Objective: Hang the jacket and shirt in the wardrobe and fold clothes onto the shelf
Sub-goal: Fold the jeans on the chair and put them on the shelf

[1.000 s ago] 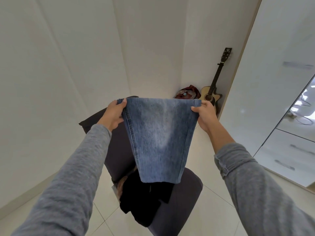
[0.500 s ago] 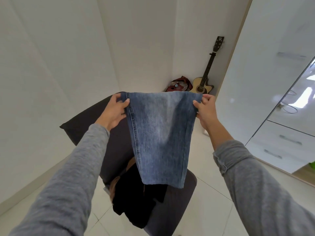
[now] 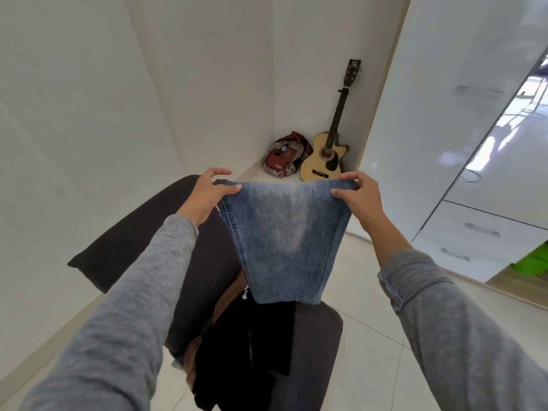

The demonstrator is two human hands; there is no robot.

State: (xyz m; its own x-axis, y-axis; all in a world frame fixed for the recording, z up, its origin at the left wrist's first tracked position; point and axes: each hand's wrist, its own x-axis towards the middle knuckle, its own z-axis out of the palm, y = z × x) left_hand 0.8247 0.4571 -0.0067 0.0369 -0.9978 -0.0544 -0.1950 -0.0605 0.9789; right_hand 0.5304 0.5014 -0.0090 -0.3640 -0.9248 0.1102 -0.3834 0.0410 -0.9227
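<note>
A pair of folded blue jeans (image 3: 284, 241) hangs in the air in front of me, above a dark chair (image 3: 204, 262). My left hand (image 3: 209, 192) pinches the top left corner of the jeans. My right hand (image 3: 357, 195) pinches the top right corner. A heap of black and brown clothes (image 3: 246, 348) lies on the chair seat below the jeans. The white glossy wardrobe (image 3: 462, 114) stands to the right, its doors closed in the part I see.
A guitar (image 3: 329, 149) leans in the far corner beside a red bag (image 3: 284, 158) on the floor. White drawers (image 3: 480, 232) sit low in the wardrobe. Something green (image 3: 533, 262) shows at the right edge. White walls close in on the left.
My view has tipped down and the jeans sit lower in the frame. Both hands keep their hold on the top corners; my left fingers have spread a little.
</note>
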